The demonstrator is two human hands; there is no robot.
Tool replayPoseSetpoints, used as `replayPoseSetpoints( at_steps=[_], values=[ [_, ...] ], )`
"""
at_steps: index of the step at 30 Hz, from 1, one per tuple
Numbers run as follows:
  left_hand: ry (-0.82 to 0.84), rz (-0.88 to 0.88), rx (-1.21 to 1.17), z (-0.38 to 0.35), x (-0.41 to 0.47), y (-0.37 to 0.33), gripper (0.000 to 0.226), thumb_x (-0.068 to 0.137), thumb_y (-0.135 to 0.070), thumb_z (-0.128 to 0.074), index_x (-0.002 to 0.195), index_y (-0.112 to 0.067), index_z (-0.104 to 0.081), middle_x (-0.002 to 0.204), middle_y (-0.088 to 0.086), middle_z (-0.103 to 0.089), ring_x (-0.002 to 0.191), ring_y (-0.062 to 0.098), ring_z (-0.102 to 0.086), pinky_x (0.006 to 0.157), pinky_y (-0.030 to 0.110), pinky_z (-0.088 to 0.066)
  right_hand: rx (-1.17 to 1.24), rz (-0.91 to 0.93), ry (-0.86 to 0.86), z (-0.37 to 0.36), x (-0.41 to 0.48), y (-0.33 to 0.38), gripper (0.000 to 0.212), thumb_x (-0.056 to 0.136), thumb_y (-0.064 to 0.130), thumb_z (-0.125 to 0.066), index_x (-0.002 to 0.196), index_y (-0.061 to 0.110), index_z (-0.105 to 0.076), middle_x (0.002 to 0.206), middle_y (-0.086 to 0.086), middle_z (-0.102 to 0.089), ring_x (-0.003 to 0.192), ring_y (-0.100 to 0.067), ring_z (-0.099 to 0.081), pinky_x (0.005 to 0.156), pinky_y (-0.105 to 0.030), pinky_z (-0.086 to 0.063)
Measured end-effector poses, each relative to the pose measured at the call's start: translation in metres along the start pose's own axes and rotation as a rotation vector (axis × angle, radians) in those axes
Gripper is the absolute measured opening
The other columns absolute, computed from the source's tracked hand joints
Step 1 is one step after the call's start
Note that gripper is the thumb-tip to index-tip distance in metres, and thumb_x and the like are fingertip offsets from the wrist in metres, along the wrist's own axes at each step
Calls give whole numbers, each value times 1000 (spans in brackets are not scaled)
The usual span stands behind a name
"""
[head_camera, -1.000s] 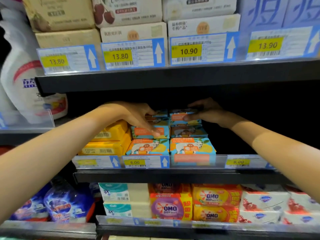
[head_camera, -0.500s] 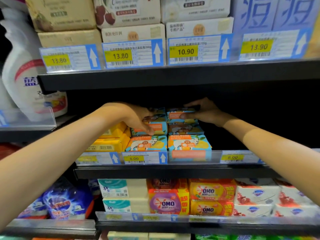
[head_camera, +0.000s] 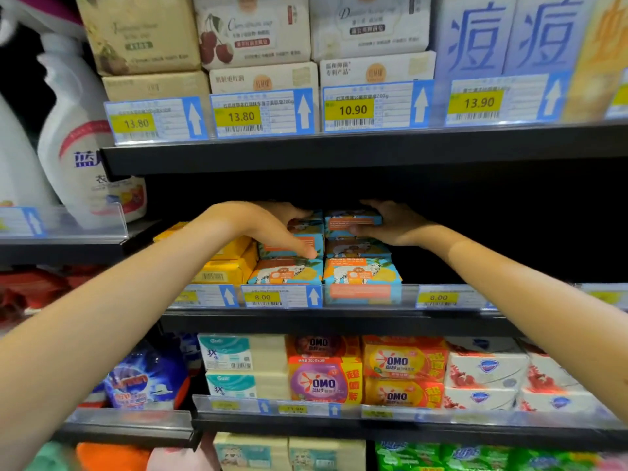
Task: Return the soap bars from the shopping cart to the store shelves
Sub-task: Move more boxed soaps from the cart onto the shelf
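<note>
A person reaches both bare arms into the middle shelf (head_camera: pixel 339 321) of a store display. Two stacks of soap bars in blue and orange wrappers stand side by side at the shelf's front edge, left of its centre.

The left hand (head_camera: pixel 272 229) lies over the left stack (head_camera: pixel 289 271). Its fingers (head_camera: pixel 292 212) curl across the top pack and its thumb presses down the front of the pack beneath, so the hand clasps the upper part of that stack.

The right hand (head_camera: pixel 397 222) grips the top soap bar (head_camera: pixel 353 220) of the right stack (head_camera: pixel 360 273), fingers curled over it and thumb against its front face. That bar rests on the packs under it, touching the left stack's top pack.

Yellow soap packs (head_camera: pixel 224 266) sit just beside the left stack, towards the shelf's left end. A clear rail of price tags (head_camera: pixel 282 295) runs along the front edge. The shelf to the right of the stacks lies in dark shadow.
</note>
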State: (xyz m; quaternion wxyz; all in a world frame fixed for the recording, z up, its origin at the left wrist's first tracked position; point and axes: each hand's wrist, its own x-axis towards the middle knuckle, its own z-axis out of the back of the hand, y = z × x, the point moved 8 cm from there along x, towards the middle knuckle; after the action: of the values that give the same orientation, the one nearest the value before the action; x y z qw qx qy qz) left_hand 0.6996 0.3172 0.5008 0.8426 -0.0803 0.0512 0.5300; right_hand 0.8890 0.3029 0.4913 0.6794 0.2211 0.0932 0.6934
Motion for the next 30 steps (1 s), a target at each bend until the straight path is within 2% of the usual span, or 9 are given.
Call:
replayPoseSetpoints(
  at_steps=[3,8,10,13,16,19,24,28,30],
  values=[
    [-210,-80,42,9,-32,-25,83,80,-68,-51,149,-35,-16,155,-4,-25,140,19,-28,111,32,-28,9,75,-61,4,-26,15,72,89,47,-57,149,25,-23,150,-4,-35,132,-23,-40,104,-31,-37],
    [-668,-239,-105,0,-101,-43,71,81,-55,-58,142,-26,-37,145,-2,-44,132,17,-41,110,37,-33,68,291,-329,8,-100,39,61,90,47,-54,144,27,-34,143,3,-44,131,-15,-39,102,-24,-33],
    [-809,-265,-215,-20,-132,-41,63,83,-45,-63,138,-23,-43,139,-5,-48,128,12,-43,109,29,-32,104,412,-452,1,-140,48,55,90,43,-55,139,23,-42,139,3,-47,131,-11,-38,104,-18,-27],
    [-912,-252,-385,-71,-174,-38,54,83,-46,-56,132,-24,-49,128,-15,-48,120,0,-42,103,14,-28,191,545,-466,-29,-194,49,47,89,38,-51,130,16,-51,132,4,-52,126,-7,-40,107,-18,-28],
    [-825,-128,-557,-157,-195,-31,49,80,-49,-52,125,-29,-50,119,-13,-53,112,4,-50,99,19,-36,304,503,-270,-94,-235,30,46,89,40,-48,128,16,-53,127,1,-56,119,-12,-49,102,-19,-33],
    [-623,129,-690,-271,-217,-21,54,78,-54,-54,124,-28,-53,114,-10,-59,105,10,-58,94,30,-44,363,345,28,-182,-275,0,55,86,52,-41,127,18,-53,124,2,-58,113,-11,-54,97,-21,-37],
    [-351,480,-963,-420,-290,-24,47,78,-50,-62,117,-25,-57,109,-10,-63,97,9,-61,82,10,-42,372,206,420,-297,-354,-34,62,81,58,-40,121,13,-56,113,-2,-65,102,-20,-62,87,-30,-46],
    [-315,699,-1066,-477,-351,-30,36,86,-28,-66,119,-16,-58,107,-9,-59,105,12,-59,82,9,-39,318,175,619,-345,-406,-43,70,76,65,-35,124,18,-54,115,0,-64,104,-19,-60,85,-25,-41],
    [-303,774,-1063,-493,-379,-32,33,89,-24,-63,120,-16,-57,107,-9,-58,104,8,-56,76,-1,-35,299,179,703,-362,-425,-41,68,77,65,-35,126,21,-52,119,-2,-62,109,-21,-58,92,-31,-45]
  ],
)
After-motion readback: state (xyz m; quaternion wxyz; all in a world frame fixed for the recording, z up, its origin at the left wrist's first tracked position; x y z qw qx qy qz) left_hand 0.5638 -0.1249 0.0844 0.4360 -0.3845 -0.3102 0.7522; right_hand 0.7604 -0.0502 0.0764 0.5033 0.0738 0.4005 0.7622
